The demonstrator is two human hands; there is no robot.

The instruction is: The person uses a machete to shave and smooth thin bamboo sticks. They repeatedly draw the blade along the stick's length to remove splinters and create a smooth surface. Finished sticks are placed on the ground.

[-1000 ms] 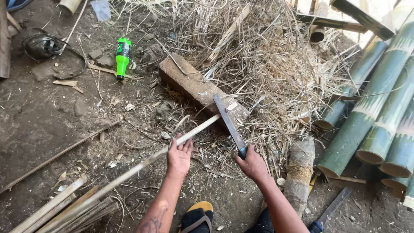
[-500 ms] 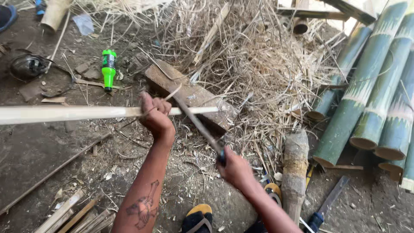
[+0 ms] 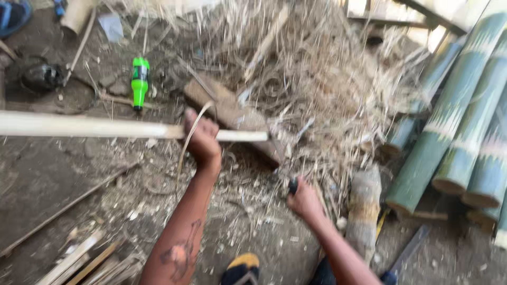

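The left hand (image 3: 202,138) clamps a long pale split bamboo strip (image 3: 90,126) held level over a brown wooden chopping block (image 3: 232,112); the right hand (image 3: 304,200) is fisted on a dark knife handle (image 3: 292,186). Dry straw-coloured shavings (image 3: 327,89), a green plastic bottle (image 3: 140,82) and thick green bamboo poles (image 3: 449,121) crowd around.

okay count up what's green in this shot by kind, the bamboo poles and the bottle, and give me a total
Green bamboo poles: 4 clearly in view at the right, perhaps more cut off by the edge
Green plastic bottle: 1
Total: 5
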